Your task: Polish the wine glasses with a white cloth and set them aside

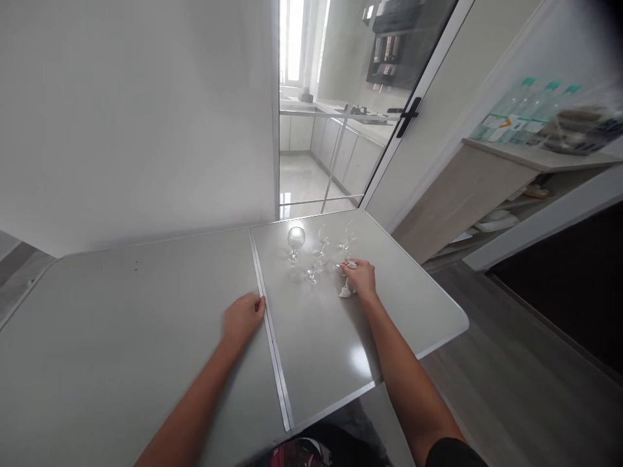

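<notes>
My right hand [361, 275] is closed on a crumpled white cloth [346, 291], whose end hangs below the fingers to the table. Clear glass shows at the fingertips, right against the cloth; whether the hand grips it too, I cannot tell. Just left of that hand stand several clear stemmed glasses, among them a round-bowled glass [296, 239] standing upright and a glass with its foot [312, 277] nearer me. My left hand [243, 316] rests on the table beside the metal seam, its fingers curled in with nothing visible in them.
The pale glossy table [170, 337] has a metal seam [271, 337] across it and meets a white wall behind. Past its far edge is a glass door [335, 149] with a black handle. At right, a wooden shelf unit [467, 188] carries plastic bottles [523, 113].
</notes>
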{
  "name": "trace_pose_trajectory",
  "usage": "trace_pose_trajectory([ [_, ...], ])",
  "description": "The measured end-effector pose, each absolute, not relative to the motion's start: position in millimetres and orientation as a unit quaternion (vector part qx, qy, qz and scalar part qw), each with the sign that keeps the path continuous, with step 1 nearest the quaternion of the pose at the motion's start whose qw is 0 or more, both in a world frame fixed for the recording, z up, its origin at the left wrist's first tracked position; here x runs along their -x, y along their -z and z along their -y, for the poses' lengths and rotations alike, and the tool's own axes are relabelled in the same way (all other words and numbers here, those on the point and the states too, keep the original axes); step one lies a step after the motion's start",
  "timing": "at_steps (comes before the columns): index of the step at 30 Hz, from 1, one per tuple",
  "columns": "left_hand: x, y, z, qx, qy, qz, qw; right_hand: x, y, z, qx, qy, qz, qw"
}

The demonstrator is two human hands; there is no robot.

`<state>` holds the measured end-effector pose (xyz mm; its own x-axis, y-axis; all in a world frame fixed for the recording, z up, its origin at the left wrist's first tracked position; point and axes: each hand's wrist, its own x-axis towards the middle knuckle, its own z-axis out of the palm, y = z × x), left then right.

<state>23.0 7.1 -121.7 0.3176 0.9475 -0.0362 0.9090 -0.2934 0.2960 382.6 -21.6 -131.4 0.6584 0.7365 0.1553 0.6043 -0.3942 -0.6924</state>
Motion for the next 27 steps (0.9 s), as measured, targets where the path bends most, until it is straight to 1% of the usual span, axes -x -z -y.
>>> trace_pose_trajectory([
  [3, -23, 122, -7, -0.800, -0.078, -0.580, 0.132, -381, 131, 21, 0.837, -0.085, 0.403, 0.361],
  [9, -22, 123, -6, -0.800, -0.090, -0.576, 0.143, -381, 123, 24, 0.851, -0.086, 0.415, 0.310],
  [12, -21, 124, -6, -0.798, -0.101, -0.575, 0.149, -382, 116, 36, 0.867, -0.096, 0.417, 0.253],
  [14, -21, 125, -6, -0.798, -0.106, -0.574, 0.152, -379, 111, 50, 0.889, -0.087, 0.402, 0.202],
  [16, -21, 125, -6, -0.796, -0.104, -0.574, 0.159, -369, 105, 63, 0.900, -0.071, 0.394, 0.173],
  [18, -21, 124, -6, -0.796, -0.101, -0.573, 0.165, -350, 99, 73, 0.884, -0.078, 0.426, 0.174],
  [20, -21, 123, -6, -0.795, -0.107, -0.572, 0.170, -321, 94, 78, 0.839, -0.128, 0.493, 0.192],
  [25, -18, 123, -6, -0.795, -0.166, -0.539, 0.220, -225, 94, 68, 0.625, -0.309, 0.659, 0.282],
  [27, -15, 124, -7, -0.801, -0.175, -0.520, 0.240, -190, 101, 59, 0.554, -0.322, 0.710, 0.292],
])
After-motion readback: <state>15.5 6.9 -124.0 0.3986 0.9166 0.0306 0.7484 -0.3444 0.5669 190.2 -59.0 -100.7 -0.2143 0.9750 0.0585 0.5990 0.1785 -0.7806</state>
